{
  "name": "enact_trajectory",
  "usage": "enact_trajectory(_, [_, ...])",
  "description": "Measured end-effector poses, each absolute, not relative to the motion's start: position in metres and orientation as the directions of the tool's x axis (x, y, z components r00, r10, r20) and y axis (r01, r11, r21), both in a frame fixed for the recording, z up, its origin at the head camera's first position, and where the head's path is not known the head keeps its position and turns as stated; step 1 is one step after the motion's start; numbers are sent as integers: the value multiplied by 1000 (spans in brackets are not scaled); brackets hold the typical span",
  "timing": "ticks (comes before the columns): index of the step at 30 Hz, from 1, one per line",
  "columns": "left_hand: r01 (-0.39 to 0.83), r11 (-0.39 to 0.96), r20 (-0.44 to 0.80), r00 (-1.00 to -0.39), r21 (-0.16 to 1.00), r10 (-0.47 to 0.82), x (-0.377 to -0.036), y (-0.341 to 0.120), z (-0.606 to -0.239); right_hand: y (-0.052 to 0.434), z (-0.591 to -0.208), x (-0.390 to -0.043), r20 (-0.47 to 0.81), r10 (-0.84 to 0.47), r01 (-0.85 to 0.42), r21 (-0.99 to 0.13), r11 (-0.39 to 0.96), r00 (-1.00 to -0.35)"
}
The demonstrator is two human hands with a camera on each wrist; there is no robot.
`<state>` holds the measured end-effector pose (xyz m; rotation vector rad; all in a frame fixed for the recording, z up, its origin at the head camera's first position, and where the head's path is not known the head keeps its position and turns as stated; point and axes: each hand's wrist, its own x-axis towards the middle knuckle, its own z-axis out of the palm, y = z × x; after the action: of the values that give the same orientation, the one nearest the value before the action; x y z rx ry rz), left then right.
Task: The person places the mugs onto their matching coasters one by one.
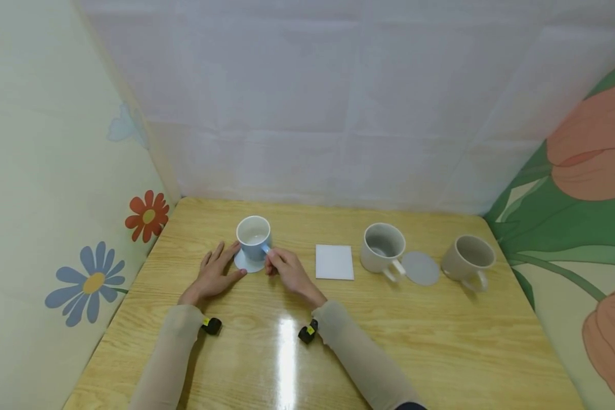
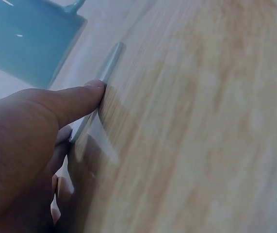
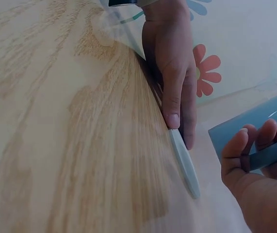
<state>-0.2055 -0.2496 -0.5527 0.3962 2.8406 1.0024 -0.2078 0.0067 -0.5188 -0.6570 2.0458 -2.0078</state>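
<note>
My right hand (image 1: 288, 271) grips the handle of a light blue mug (image 3: 247, 124) with a white inside. Both wrist views show a gap between the mug's base and the round pale blue coaster (image 1: 248, 263) below it. My left hand (image 1: 216, 274) lies to the left of the coaster, fingers spread. Its straight thumb (image 2: 80, 103) touches the coaster's near edge, and its index finger reaches the far left edge. In the head view the mug overlaps the back of the coaster and hides that part.
Right of my right hand lies a square white coaster (image 1: 335, 262). Beyond it stand a white mug (image 1: 376, 259), a round grey coaster (image 1: 421, 269) and a beige mug (image 1: 456, 266) on the wooden table (image 1: 246, 364). Patterned walls border the left and right sides.
</note>
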Motion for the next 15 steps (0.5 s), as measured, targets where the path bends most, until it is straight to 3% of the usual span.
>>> enact_trajectory(15, [198,754,-20,-963,626,269,-205,-250,-553,-1,-526,-209,153,-439,-159,-987,-23,-886])
